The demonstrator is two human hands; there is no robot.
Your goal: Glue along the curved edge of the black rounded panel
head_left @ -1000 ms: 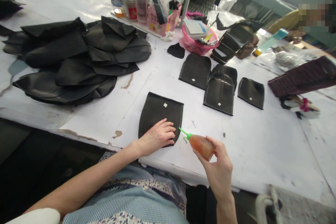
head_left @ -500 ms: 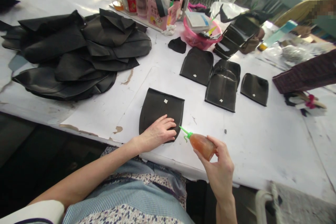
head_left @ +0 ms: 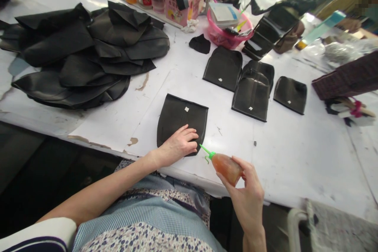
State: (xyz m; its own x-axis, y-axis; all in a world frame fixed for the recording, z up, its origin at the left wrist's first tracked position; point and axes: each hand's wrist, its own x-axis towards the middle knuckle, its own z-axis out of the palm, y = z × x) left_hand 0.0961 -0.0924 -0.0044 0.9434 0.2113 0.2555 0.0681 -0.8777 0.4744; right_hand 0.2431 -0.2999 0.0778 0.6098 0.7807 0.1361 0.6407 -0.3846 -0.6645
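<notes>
A black leather-like piece (head_left: 173,120) with a small white tag lies on the white table in front of me. My left hand (head_left: 180,143) rests flat on its lower right part, fingers stretched out. In my right hand (head_left: 246,185) is a squeeze glue bottle (head_left: 226,167) with amber contents and a green nozzle. The bottle is tilted to the left, and its tip is at the lower right edge of the black piece, close to my left fingers. Whether liquid comes out of the tip I cannot tell.
A large pile of black pieces (head_left: 88,55) lies at the left. Several tagged black pieces (head_left: 250,96) lie at the right, below a pink basket (head_left: 217,33). Bottles and a pink box (head_left: 175,10) stand at the back; a dark patterned box (head_left: 348,75) is far right.
The nozzle tip has moved slightly down and left along the piece's right edge. My left hand stays in place on the piece; the whole view has shifted a little.
</notes>
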